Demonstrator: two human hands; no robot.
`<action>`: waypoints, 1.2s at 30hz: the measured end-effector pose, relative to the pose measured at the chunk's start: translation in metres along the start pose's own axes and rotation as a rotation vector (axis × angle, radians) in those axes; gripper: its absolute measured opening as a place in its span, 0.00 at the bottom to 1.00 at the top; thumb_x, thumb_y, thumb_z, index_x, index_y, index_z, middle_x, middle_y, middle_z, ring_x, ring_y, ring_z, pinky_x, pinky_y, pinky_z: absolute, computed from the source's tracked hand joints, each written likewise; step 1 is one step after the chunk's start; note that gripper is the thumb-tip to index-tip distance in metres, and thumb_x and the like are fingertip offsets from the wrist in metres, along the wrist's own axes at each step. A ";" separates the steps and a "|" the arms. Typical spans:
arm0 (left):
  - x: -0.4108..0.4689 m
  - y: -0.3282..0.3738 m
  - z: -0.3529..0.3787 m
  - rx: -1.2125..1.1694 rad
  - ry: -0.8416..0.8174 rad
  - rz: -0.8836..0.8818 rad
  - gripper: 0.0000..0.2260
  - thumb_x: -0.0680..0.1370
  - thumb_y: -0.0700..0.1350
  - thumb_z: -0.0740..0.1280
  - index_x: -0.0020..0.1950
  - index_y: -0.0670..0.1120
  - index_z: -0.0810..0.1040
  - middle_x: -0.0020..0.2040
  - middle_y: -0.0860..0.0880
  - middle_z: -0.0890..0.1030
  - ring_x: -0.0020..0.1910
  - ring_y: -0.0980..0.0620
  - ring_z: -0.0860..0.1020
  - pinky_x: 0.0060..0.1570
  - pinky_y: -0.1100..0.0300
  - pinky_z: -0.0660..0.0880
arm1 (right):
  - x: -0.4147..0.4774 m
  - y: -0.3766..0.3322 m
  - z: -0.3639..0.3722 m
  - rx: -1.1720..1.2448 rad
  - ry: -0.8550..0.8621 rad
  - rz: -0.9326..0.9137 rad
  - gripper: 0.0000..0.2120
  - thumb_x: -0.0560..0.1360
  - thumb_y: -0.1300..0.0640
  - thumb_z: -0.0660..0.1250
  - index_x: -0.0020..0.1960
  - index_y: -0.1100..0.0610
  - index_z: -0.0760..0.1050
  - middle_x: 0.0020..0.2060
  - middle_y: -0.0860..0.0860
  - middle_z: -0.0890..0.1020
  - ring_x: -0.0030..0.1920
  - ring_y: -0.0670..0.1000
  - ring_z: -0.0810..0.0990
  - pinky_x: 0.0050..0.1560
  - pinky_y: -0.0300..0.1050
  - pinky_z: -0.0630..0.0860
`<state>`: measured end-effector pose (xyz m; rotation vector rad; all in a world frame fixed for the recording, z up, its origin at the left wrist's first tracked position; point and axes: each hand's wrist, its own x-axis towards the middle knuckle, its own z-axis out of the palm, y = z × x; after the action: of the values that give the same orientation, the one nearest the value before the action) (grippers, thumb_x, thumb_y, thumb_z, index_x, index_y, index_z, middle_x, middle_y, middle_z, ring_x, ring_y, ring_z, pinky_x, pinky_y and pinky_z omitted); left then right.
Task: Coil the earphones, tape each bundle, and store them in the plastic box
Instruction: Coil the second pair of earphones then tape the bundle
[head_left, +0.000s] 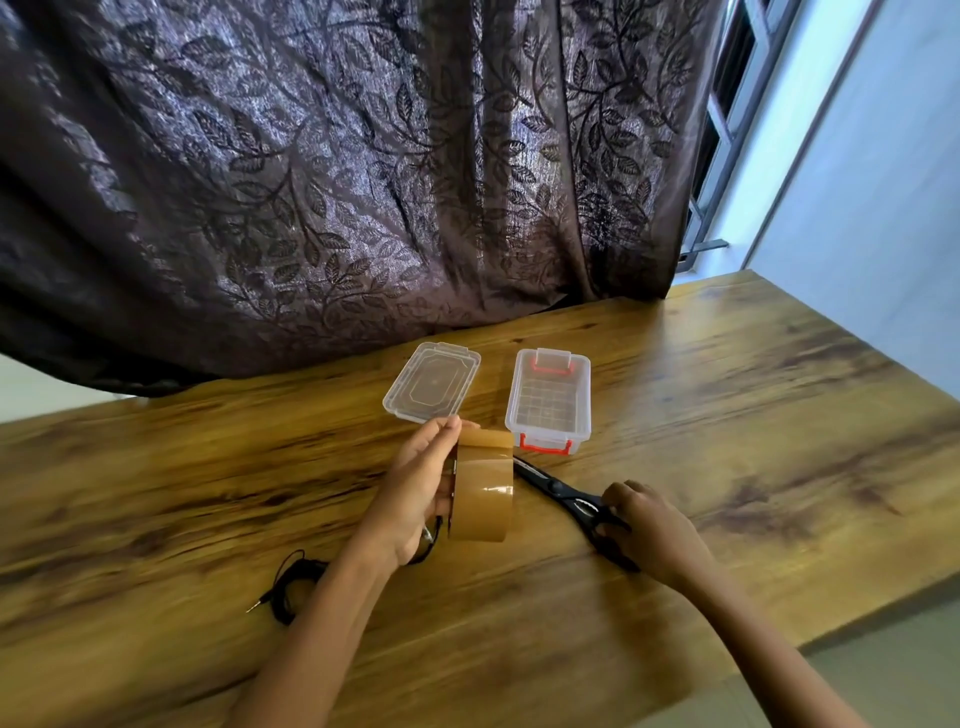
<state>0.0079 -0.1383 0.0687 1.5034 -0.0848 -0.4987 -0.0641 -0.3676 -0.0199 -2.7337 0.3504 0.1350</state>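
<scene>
On table, far side (head view): plastic box stands open, red latches at both ends; its clear lid lies flat just beside it, to the left.
Left hand: fingers and thumb clasp a brown tape roll, held on edge above the wooden table, near the box.
Right hand: fingers curled over the handles of black scissors lying on the table, blades toward the tape.
Earphones: black cable bundled on the table by the left forearm, jack plug pointing left; part hidden under the left hand.
Backdrop: dark leaf-pattern curtain.
</scene>
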 end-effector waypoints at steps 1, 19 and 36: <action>0.000 0.000 -0.001 0.008 -0.007 0.000 0.12 0.80 0.51 0.57 0.53 0.48 0.77 0.39 0.50 0.79 0.31 0.57 0.79 0.27 0.62 0.74 | -0.001 0.001 0.001 -0.031 -0.013 0.001 0.14 0.75 0.55 0.65 0.59 0.57 0.71 0.54 0.52 0.75 0.56 0.53 0.73 0.49 0.45 0.72; 0.010 0.001 -0.015 -0.034 -0.015 0.048 0.05 0.77 0.44 0.64 0.49 0.52 0.78 0.50 0.48 0.81 0.44 0.52 0.79 0.34 0.57 0.76 | 0.004 -0.005 -0.012 0.575 -0.244 0.240 0.09 0.73 0.61 0.67 0.53 0.57 0.73 0.42 0.52 0.80 0.38 0.48 0.79 0.33 0.35 0.75; 0.020 0.000 -0.024 0.066 0.059 0.087 0.02 0.76 0.48 0.65 0.47 0.51 0.76 0.52 0.45 0.78 0.54 0.43 0.76 0.49 0.46 0.76 | -0.007 -0.030 -0.046 1.318 -0.174 0.036 0.12 0.74 0.68 0.62 0.57 0.62 0.74 0.43 0.60 0.82 0.36 0.52 0.81 0.37 0.38 0.78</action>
<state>0.0338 -0.1233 0.0617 1.5709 -0.1211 -0.3844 -0.0610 -0.3567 0.0344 -1.4040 0.2807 0.0941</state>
